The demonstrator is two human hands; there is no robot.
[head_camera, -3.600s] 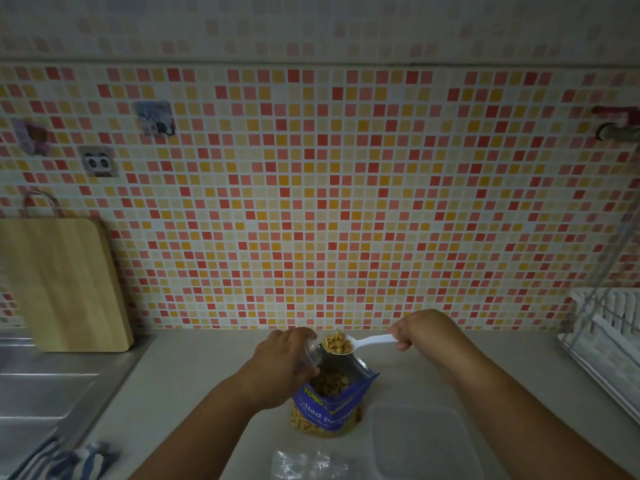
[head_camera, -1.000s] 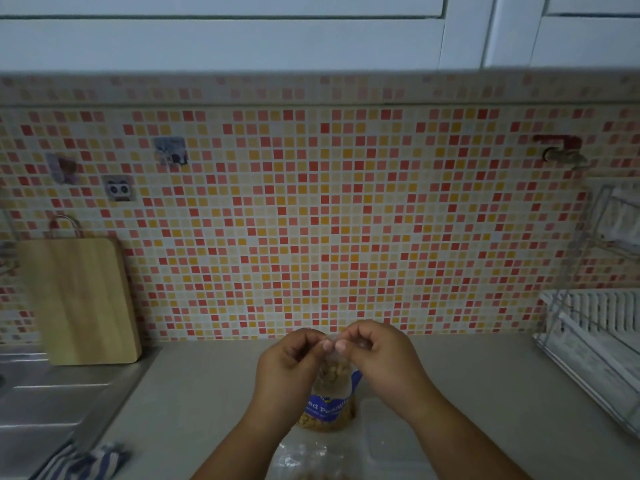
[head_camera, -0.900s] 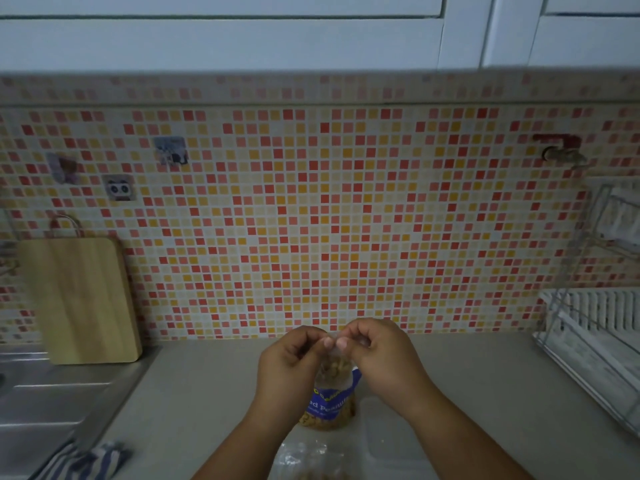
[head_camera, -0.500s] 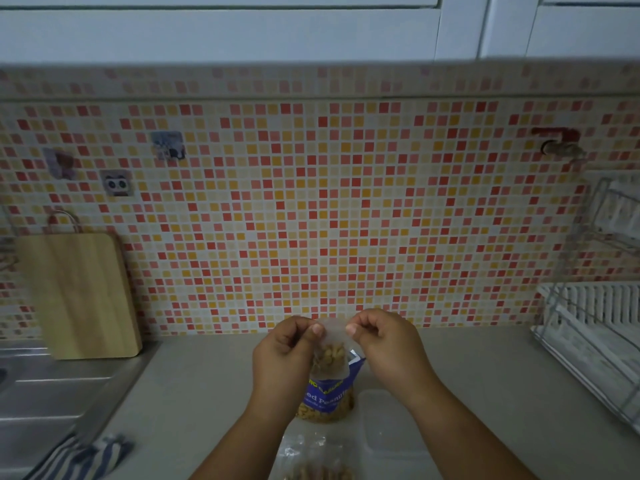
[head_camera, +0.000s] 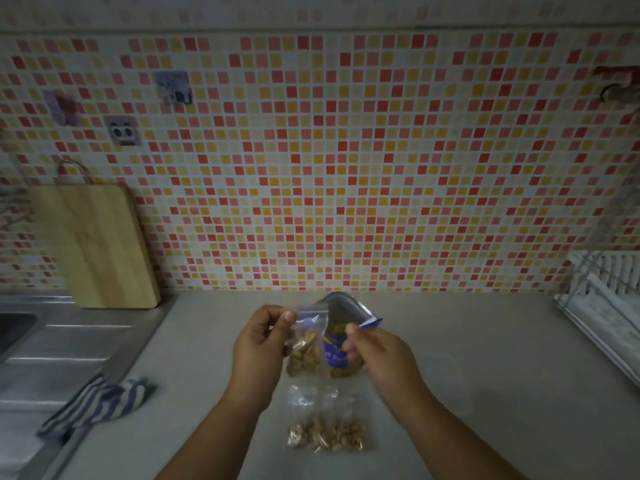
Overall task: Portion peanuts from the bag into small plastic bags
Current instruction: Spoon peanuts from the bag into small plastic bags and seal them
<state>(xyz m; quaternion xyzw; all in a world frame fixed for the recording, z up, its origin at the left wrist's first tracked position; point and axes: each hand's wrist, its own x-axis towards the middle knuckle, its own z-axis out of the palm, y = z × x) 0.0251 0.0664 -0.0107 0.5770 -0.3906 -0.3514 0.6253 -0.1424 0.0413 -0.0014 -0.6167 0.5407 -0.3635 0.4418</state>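
Note:
My left hand [head_camera: 258, 348] pinches the top left corner of a small clear zip bag [head_camera: 306, 351] that hangs partly filled with peanuts. Just behind it on the counter stands the blue peanut bag [head_camera: 346, 311], its silver mouth open. My right hand [head_camera: 375, 355] hovers in front of the blue bag, a little right of the small bag, fingers loosely curled and holding nothing. Nearer to me another small bag with peanuts [head_camera: 327, 436] lies flat on the counter, with clear plastic [head_camera: 311, 396] just behind it.
A wooden cutting board [head_camera: 93, 244] leans on the tiled wall at the left, above a steel sink [head_camera: 52, 341]. A striped cloth [head_camera: 100, 403] lies at the sink's edge. A white dish rack [head_camera: 606, 299] stands at the right.
My right hand has let go of the small bag's top and dropped to the right. The left hand keeps its pinch, with the bag shifted left. The view tilted down.

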